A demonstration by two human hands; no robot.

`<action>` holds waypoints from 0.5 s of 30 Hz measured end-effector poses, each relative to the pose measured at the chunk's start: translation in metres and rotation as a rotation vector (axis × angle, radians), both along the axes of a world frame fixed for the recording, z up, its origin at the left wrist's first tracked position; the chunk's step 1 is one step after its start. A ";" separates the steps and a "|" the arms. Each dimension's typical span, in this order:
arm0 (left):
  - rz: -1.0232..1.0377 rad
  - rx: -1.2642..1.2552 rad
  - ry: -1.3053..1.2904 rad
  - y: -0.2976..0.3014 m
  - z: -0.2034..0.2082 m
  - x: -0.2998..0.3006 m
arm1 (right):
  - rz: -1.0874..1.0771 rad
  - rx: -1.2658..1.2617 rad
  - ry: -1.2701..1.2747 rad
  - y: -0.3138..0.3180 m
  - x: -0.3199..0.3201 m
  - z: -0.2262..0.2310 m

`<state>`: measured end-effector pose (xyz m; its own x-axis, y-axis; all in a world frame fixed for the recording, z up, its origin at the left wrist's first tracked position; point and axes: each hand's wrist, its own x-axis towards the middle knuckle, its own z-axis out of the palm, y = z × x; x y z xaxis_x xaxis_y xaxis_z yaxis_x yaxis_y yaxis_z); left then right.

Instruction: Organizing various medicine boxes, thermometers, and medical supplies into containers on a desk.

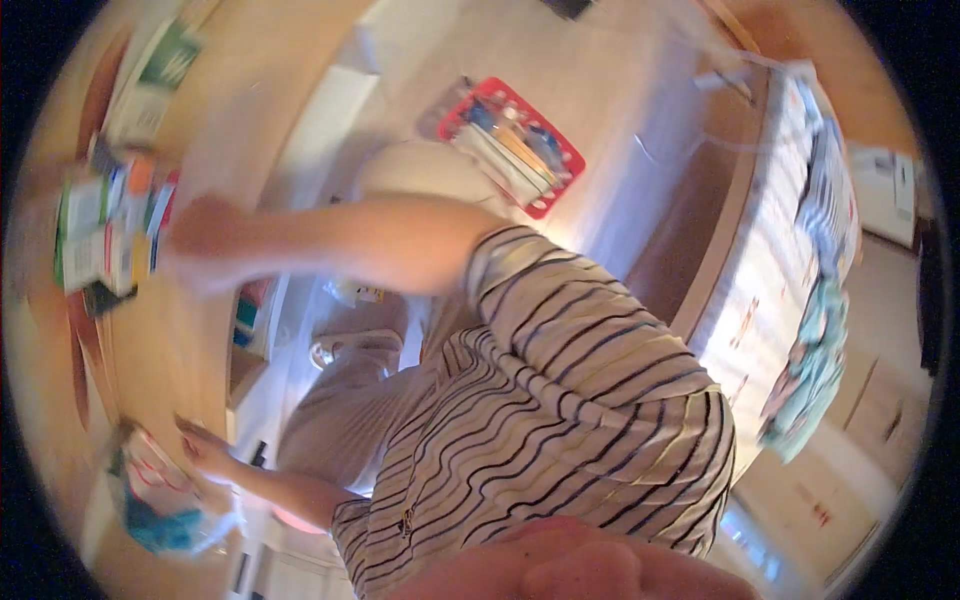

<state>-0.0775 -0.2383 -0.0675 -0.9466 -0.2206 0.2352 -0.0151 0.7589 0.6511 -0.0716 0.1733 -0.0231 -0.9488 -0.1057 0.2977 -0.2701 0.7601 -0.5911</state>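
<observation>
My right hand [210,243] reaches left over a light wood desktop [215,120], smeared by motion. It is beside a pile of colourful flat packets and booklets [100,230]. Whether its fingers grip anything cannot be made out. Lower down, my left hand [205,455] is at the desktop, its fingers stretched out and apart, with nothing visible in them. Close to it lies a white item with red marks [155,465], along with a crumpled teal and clear plastic bag [170,525].
On the floor stands a red basket [573,165] filled with papers and small items. At right, a white patterned surface [735,330] with a wooden edge bears striped clothing [825,200] and a teal cloth [815,370]. A green and white box [155,80] is at the desk's far end.
</observation>
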 end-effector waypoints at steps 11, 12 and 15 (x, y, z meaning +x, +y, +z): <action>-0.168 -0.631 0.585 0.038 0.057 0.044 | -0.585 -0.734 0.597 0.218 0.083 0.007; -0.239 -0.610 0.519 0.059 0.065 0.040 | -0.470 -1.226 0.616 0.276 0.087 -0.053; -0.335 -0.643 0.497 0.073 0.076 0.052 | -1.224 -0.668 0.191 0.342 0.191 -0.107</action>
